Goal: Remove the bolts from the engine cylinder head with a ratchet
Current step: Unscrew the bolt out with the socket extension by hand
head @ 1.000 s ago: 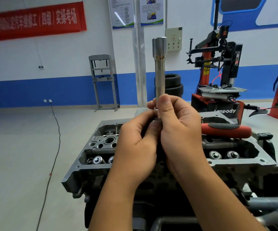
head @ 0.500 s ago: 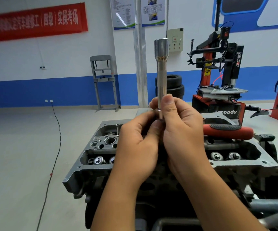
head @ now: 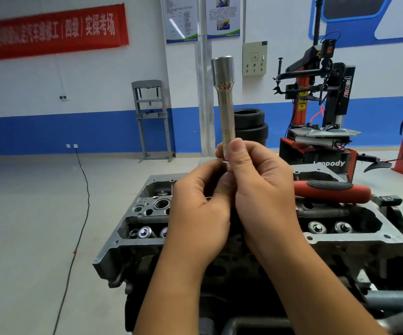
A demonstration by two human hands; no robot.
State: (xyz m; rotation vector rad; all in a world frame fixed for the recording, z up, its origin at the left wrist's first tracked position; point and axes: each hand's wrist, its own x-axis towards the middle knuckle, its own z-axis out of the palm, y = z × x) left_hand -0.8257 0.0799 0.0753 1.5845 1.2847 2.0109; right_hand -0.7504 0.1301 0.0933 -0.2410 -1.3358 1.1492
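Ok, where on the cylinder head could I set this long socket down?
Judging by what shows, the flat rim along the cylinder head's near-left edge looks bare. The far right is taken by the red ratchet handle; the valve-spring pockets are crowded; both hands hide the middle.

You have two hands in the middle of the frame, your left hand (head: pixel 199 213) and your right hand (head: pixel 261 189), and between them one long socket (head: pixel 225 100) standing upright. One red-handled ratchet (head: pixel 332 191) lies at centre right on one cylinder head (head: pixel 147 240). On that head you can count five valve springs: three at lower left (head: pixel 145 232) and two at right (head: pixel 317 227). Two tyres (head: pixel 250 124) are stacked at upper centre. One red banner (head: pixel 50 30) hangs at upper left, and two posters (head: pixel 200 16) at the top.
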